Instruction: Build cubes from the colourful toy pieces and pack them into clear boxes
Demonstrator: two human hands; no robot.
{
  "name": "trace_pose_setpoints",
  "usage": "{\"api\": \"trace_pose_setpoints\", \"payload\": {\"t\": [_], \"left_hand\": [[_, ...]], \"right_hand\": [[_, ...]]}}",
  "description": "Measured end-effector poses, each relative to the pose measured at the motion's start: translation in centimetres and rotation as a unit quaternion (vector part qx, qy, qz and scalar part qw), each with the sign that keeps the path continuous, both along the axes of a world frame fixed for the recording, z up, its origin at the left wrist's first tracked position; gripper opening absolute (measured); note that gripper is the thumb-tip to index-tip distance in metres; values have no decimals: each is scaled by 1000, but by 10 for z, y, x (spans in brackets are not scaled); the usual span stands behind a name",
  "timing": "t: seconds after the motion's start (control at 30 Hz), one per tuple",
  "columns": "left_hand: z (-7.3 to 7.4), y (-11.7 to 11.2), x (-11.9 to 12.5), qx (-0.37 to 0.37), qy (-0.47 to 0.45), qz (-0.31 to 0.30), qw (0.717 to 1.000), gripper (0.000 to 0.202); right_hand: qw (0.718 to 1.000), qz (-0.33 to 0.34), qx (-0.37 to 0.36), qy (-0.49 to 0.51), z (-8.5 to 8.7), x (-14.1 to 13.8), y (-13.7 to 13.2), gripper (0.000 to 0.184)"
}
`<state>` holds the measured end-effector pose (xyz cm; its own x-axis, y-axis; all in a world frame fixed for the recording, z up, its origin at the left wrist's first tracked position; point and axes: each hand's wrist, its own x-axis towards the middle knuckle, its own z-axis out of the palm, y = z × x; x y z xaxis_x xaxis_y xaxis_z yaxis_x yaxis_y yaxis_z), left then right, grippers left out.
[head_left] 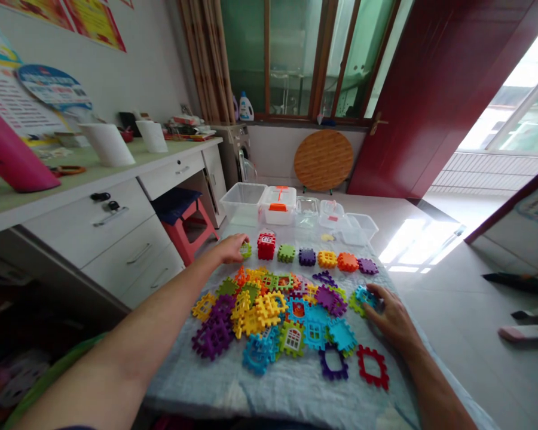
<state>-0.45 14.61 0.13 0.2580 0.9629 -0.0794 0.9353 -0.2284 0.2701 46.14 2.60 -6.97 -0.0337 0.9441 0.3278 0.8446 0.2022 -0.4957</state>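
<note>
At the left end of a row of stacked building tiles, my left hand has its fingers closed on a green tile. My right hand grips a light blue tile at the right edge of the pile, with a green tile beside or under it. Between my hands runs the row: a tall red stack, then green, dark purple, yellow, orange and purple stacks. Nearer me lies a loose pile of mixed notched tiles.
Clear plastic boxes stand along the table's far end, one with an orange-latched lid. Red and dark purple square frames lie near the front of the cloth-covered table. A pink stool stands left, beside a white desk.
</note>
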Motion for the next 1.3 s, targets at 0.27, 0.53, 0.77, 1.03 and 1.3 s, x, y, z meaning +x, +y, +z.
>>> {"api": "trace_pose_setpoints", "payload": {"t": [0.27,0.53,0.77,1.03,1.3], "left_hand": [[-12,23,2,-62,0,-31,998,56],[-13,23,-2,-79,5,-21,997,40],[-16,28,4,-76,7,-27,997,44],[-11,26,10,-64,24,-22,997,64],[-7,-22,-9,90,-29,0,995,72]], "right_hand": [[1000,0,-3,-6,2,-2,-1,43],[1000,6,-11,-20,0,1,0,43],[1000,5,-14,-17,0,1,-1,42],[1000,12,-17,-7,6,-2,-3,42],[1000,8,7,25,12,-6,-5,43]]}}
